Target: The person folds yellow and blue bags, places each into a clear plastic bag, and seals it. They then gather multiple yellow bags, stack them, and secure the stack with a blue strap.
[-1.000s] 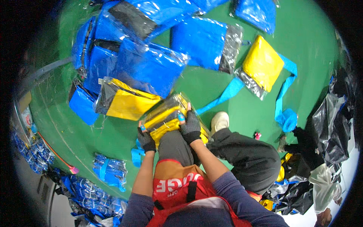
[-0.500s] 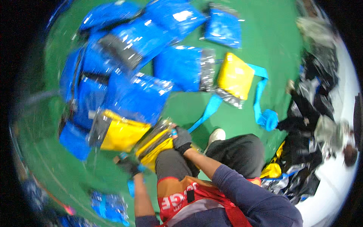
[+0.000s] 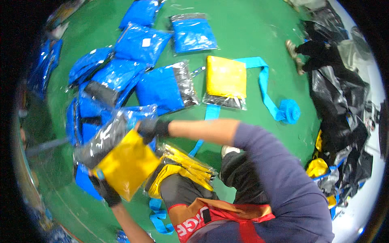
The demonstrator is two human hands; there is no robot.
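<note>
A flat yellow packet (image 3: 129, 165) in a clear plastic bag with a dark end is held up between my gloved hands. My left hand (image 3: 106, 189) grips its lower left edge, fingers closed. At its upper right corner my right hand (image 3: 150, 128) is closed on it. Beside my knee lie several bagged yellow packets (image 3: 184, 164), partly behind my leg. Under and beyond the held packet spread blue bagged packets (image 3: 160, 89). Farther right, another yellow packet (image 3: 226, 77) lies across a light blue strap (image 3: 264, 83).
The strap ends in a roll (image 3: 289, 111) on the green floor (image 3: 247, 36). Along the right edge are heaped black and clear plastic bags (image 3: 340, 97) with yellow pieces among them. A person's legs and shoes (image 3: 298, 54) show there. A loose light blue strap piece (image 3: 160, 218) lies beside my leg.
The yellow packet that lay on the blue ones is now lifted in both hands. My right hand has moved left from the yellow packets by my knee; the left hand has reached forward.
</note>
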